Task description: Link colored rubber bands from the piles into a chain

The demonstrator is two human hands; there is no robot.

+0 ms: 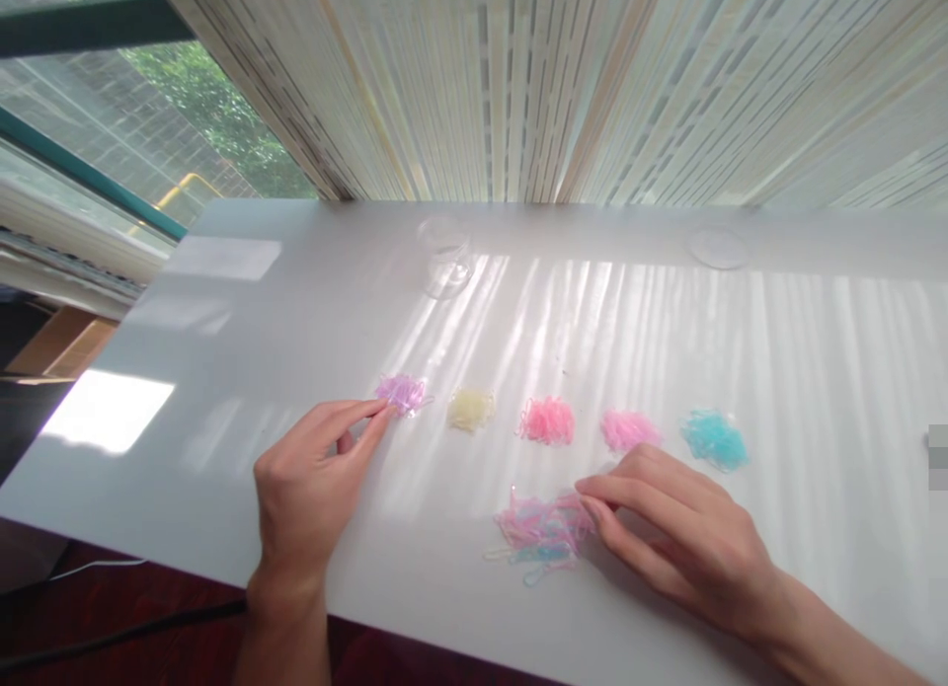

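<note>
My left hand [315,474] is pinched at the near edge of a purple pile of small elastic bands [402,394]; thumb and forefinger close on a purple band there. Thin loops stick out of that pile. My right hand [671,533] reaches in from the right, thumb and forefinger pinched at the right edge of a mixed heap of elastic bands [544,528] in pink, lilac and pale blue. What those fingertips grip is partly hidden. In a row stand a yellow pile [471,409], a coral pile [548,420], a pink pile [629,429] and a turquoise pile [715,439].
A clear round container [448,269] stands toward the back of the white table [296,301]. Farther right lies a clear round lid [717,248]. Striped curtains [518,94] hang along the far edge, with a window at left. A cardboard box [63,343] sits beyond the left edge.
</note>
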